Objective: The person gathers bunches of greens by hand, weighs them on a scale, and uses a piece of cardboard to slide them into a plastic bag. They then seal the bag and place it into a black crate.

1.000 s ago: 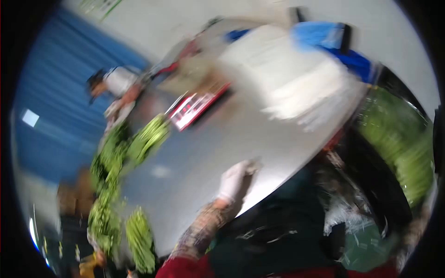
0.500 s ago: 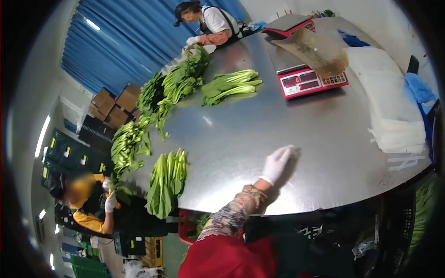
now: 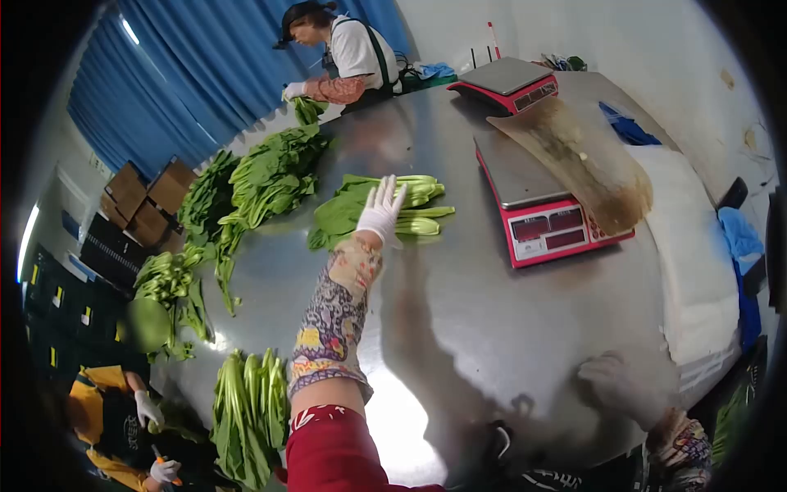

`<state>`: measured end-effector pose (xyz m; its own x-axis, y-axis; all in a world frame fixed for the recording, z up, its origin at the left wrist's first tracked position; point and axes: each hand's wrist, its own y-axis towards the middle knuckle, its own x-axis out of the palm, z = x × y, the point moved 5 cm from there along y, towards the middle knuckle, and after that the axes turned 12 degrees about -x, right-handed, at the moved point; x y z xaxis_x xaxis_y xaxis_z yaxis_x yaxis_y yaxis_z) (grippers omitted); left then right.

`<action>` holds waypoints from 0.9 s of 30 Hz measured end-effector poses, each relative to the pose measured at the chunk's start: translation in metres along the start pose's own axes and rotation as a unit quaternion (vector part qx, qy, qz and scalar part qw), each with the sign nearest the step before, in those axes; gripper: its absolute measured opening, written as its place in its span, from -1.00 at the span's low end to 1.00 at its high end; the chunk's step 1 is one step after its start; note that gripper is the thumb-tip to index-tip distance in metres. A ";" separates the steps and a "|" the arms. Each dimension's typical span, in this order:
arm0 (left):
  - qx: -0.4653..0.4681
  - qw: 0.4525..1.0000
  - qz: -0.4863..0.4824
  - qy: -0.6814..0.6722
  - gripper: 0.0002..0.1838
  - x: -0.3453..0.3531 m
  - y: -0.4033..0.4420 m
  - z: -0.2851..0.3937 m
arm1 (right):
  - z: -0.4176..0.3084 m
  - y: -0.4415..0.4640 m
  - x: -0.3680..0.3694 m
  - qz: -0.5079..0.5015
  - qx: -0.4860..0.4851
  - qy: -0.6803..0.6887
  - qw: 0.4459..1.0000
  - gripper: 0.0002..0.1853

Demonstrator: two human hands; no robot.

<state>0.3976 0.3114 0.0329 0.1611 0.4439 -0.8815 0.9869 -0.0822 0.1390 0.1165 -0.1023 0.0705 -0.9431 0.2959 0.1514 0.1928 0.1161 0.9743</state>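
Observation:
My left hand (image 3: 381, 211), in a white glove, reaches across the metal table with its fingers stretched out and spread. It lies over a small bunch of leafy greens (image 3: 340, 215) with pale green stalks, and does not close round it. My right hand (image 3: 616, 379), also gloved, is low on the right above the table, apart from the greens. Motion smears its fingers. A red digital scale (image 3: 541, 201) stands to the right of my left hand. A curved, brown-stained translucent sheet (image 3: 582, 160) rests across it.
More greens (image 3: 275, 172) are heaped along the left edge, and another bunch (image 3: 250, 414) lies at the near left. A second scale (image 3: 512, 82) stands farther back. White plastic sheets (image 3: 697, 271) are stacked at right. One co-worker (image 3: 357, 57) stands at the far side, another (image 3: 106, 410) at lower left.
My left hand has moved from the bare near part of the table, up and left onto the bunch of greens. My right hand has come into view. The camera view has shifted.

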 end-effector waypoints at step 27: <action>-0.131 0.727 -0.173 -0.652 -0.52 -0.083 -0.160 0.048 | 0.075 -0.003 -0.022 0.078 0.517 -0.479 0.706 -0.19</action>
<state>0.2260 0.2450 0.0619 -0.0751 -0.8389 -0.5391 0.9617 0.0820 -0.2616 0.1573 -0.0380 0.0514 -0.3689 0.8290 -0.4204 0.8352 0.4942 0.2415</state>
